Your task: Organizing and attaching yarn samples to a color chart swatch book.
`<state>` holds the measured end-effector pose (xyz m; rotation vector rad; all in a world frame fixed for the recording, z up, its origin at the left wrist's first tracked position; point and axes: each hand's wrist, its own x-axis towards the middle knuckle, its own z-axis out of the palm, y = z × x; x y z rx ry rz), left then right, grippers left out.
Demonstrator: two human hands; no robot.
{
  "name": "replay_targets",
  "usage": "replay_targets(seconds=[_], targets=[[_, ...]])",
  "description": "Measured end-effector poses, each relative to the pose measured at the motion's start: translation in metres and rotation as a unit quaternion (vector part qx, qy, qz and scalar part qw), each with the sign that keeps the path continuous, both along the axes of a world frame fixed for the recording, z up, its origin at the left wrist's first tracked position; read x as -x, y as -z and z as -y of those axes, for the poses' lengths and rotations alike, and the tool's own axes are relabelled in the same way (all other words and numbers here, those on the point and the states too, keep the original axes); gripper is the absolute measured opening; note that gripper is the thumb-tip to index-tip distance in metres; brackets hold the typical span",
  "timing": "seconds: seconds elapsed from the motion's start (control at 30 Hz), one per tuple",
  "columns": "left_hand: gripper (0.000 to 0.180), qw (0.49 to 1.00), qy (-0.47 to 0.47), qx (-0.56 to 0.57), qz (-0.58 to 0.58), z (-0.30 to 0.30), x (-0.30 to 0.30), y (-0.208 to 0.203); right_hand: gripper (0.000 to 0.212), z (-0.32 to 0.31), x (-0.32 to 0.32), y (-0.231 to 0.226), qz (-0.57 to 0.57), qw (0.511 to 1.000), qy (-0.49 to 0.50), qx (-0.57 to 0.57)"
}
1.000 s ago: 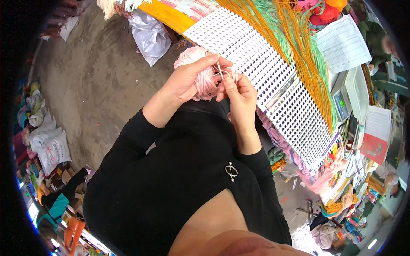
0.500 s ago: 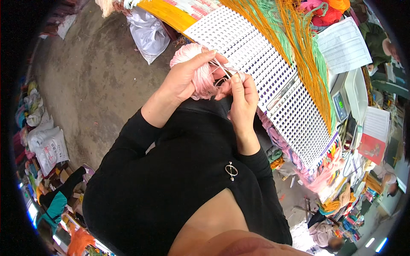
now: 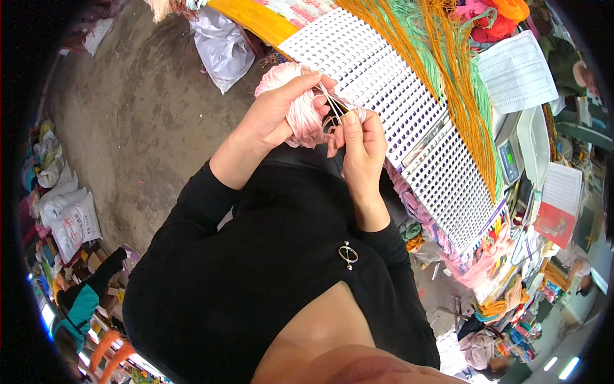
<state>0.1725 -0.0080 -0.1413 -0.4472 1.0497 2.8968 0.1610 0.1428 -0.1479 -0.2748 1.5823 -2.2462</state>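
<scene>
A bundle of pale pink yarn (image 3: 306, 121) hangs from my left hand (image 3: 281, 105), whose fingers wrap round it with the thumb on top. My right hand (image 3: 362, 144) pinches several pink strands (image 3: 331, 97) between thumb and fingers, just right of the bundle. These strands stretch from one hand to the other, with small loose loops below them. Both hands are in front of my body, by the near edge of a white board with rows of dark holes (image 3: 384, 83). The fingertips of my left hand are partly hidden behind the yarn.
Orange-brown yarn (image 3: 448, 83) and green yarn (image 3: 480, 102) lie across the board. To the right are a printed sheet (image 3: 517, 72), a digital scale (image 3: 508, 159) and a red-and-white booklet (image 3: 555, 221). White sacks stand on the concrete floor (image 3: 147, 121) at left. Other people are at the far right.
The strands between my hands are now straighter and more spread apart, with loops showing below. My right fingers have shifted slightly; the bundle stays in my left hand.
</scene>
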Motion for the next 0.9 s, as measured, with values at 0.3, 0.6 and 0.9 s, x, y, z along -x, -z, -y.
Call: replay_targets(seconds=[0.3, 0.6, 0.9], targets=[[0.02, 0.999, 0.032, 0.003, -0.002, 0.004, -0.0018, -0.0002, 0.013, 0.0019, -0.0006, -0.0042, 0.004, 1.0, -0.005, 0.002], [0.013, 1.0, -0.002, 0.007, 0.015, 0.0038, -0.0011, -0.0042, 0.013, 0.0033, 0.0, -0.0027, 0.001, 1.0, -0.011, 0.009], [0.016, 1.0, 0.011, -0.007, -0.006, 0.0057, -0.0033, 0.0007, 0.014, 0.0056, -0.0027, -0.0033, -0.001, 1.0, -0.013, 0.009]])
